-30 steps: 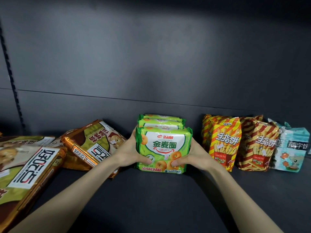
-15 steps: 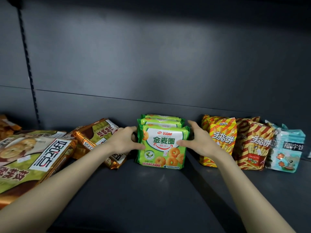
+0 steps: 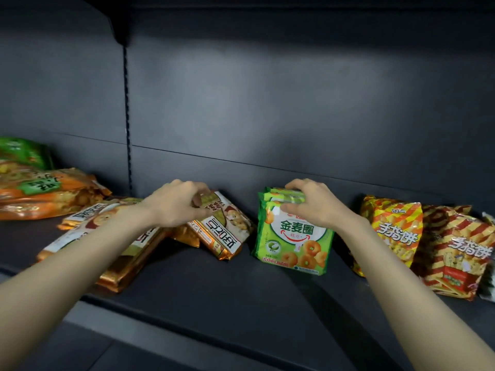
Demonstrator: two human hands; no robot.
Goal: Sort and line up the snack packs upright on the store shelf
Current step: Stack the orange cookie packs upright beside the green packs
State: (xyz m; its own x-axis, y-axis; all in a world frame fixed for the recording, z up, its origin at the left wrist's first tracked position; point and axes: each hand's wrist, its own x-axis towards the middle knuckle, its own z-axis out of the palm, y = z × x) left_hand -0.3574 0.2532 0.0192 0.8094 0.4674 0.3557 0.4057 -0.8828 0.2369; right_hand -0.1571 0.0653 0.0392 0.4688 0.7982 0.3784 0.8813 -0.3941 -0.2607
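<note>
Green ring-biscuit packs (image 3: 294, 236) stand upright in a short row at the shelf's middle. My right hand (image 3: 310, 203) rests on their top edges, fingers curled over them. My left hand (image 3: 178, 203) pinches the top edge of a brown-and-gold cookie pack (image 3: 227, 231) that leans tilted just left of the green packs. More brown-and-gold packs (image 3: 107, 236) lie flat under my left forearm. To the right, two yellow-and-red striped stick-biscuit packs (image 3: 393, 228) (image 3: 458, 250) stand upright.
Orange snack bags (image 3: 45, 194) lie flat at the far left with a green bag (image 3: 24, 152) behind them. A slotted upright (image 3: 128, 129) runs down the dark back panel. The dark shelf board (image 3: 214, 295) extends toward me. A pale pack edge (image 3: 488, 263) shows at the far right.
My left hand left the green packs and moved left onto the tilted brown-and-gold pack. My right hand slid from the packs' side up onto their tops. The view swung left.
</note>
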